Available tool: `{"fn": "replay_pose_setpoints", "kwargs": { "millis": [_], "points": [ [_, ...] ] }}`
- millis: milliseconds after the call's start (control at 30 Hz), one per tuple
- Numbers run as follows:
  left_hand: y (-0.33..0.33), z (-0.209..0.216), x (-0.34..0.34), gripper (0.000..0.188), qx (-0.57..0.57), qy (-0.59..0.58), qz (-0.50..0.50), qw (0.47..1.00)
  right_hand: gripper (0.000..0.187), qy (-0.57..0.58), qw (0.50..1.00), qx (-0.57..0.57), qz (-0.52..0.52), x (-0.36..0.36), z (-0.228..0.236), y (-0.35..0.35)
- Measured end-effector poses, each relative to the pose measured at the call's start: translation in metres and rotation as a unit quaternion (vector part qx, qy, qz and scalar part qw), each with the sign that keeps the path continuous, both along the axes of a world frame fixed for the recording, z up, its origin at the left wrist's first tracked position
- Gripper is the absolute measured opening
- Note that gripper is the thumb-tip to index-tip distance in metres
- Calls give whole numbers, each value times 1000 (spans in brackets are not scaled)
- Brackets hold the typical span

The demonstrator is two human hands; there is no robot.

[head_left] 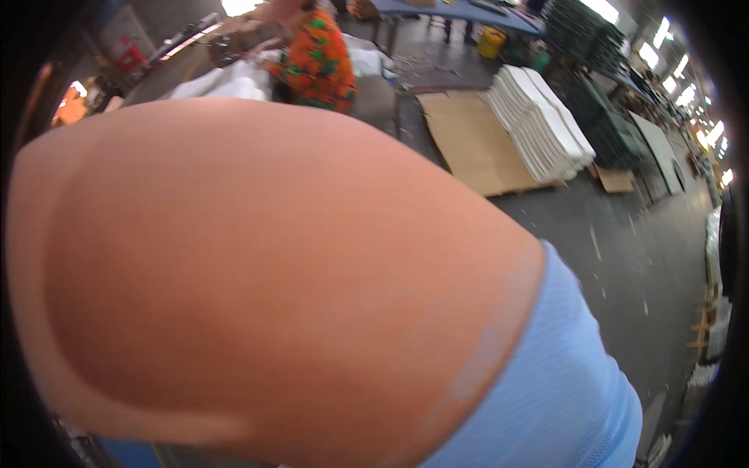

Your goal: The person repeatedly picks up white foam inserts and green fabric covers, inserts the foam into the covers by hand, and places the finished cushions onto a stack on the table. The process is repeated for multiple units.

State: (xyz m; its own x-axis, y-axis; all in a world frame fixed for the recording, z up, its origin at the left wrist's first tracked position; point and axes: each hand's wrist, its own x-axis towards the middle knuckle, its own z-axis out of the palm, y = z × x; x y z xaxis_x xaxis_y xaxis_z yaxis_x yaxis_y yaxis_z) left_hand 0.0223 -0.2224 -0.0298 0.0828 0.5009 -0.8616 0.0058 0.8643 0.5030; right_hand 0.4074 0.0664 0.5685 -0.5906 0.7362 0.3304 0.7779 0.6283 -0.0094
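A bare arm of mine (273, 265), very close and blurred, fills most of the head view. It runs from the left edge toward a light blue sleeve (554, 382) at the lower right. I cannot tell for sure which arm it is. Neither my left hand nor my right hand shows, so whatever they hold or touch is out of sight. The arm hides nearly everything straight in front of me.
Beyond the arm, a person in an orange floral top (318, 62) is beside white material (226, 82). A stack of white folded pieces (542, 125) rests on a cardboard sheet (460, 144). A blue-topped table (460, 11), yellow bucket (491, 42) and dark stacks (585, 39) stand farther back.
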Motion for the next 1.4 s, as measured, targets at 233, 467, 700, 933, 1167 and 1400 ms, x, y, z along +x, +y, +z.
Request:
{"fn": "replay_pose_setpoints", "kwargs": {
  "millis": [233,467,700,933,1167,1400],
  "points": [
    [114,-1,29,37,96,-19,-31,995,39,157,970,-9,-183,110,-15,91],
    [196,28,30,37,84,98,-5,992,22,581,743,-128,-307,338,-208,105],
    [262,44,71,45,73,125,60,988,27,741,524,-216,-359,391,-350,167],
    [300,48,129,39,149,60,124,979,29,718,501,-228,-425,392,-385,236],
    [284,24,177,49,177,142,83,970,41,738,399,-319,-442,412,-370,268],
    [315,39,209,35,186,91,201,958,60,822,437,-284,-230,372,-355,309]
  ]
}}
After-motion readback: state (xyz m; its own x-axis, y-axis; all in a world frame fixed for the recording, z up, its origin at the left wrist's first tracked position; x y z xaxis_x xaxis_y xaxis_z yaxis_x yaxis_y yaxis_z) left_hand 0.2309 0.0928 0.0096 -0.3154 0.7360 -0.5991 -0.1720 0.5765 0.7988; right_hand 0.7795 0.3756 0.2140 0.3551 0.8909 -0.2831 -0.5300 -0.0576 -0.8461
